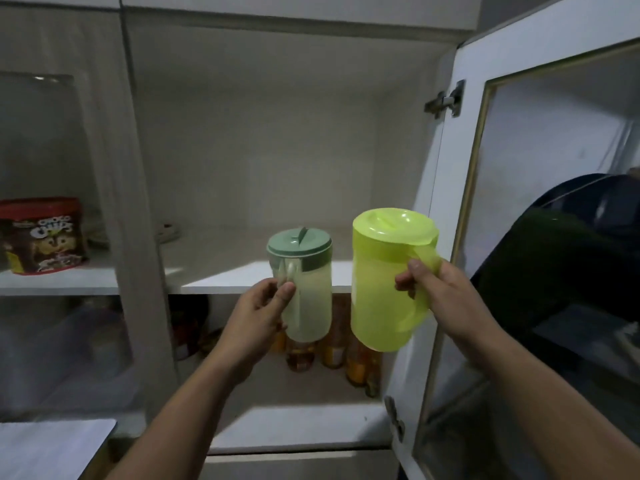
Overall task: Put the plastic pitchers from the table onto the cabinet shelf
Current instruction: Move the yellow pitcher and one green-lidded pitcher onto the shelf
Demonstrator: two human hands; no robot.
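I hold two plastic pitchers in the air in front of the open cabinet. My left hand [263, 317] grips the handle of a pale translucent pitcher [308, 292] with a dull green lid. My right hand [436, 296] grips the handle of a bright lime-green pitcher [384, 289] with a matching lid. Both pitchers are upright, side by side, just in front of the front edge of the white cabinet shelf [221, 282]. Their lower halves hang below the shelf's level.
The open glass cabinet door [485, 168] stands at the right, close to my right hand. A red cereal tub [43, 235] sits on the shelf behind the left glass panel. Bottles [332, 355] stand on the lower shelf. A small object [168, 232] lies at the shelf's back left.
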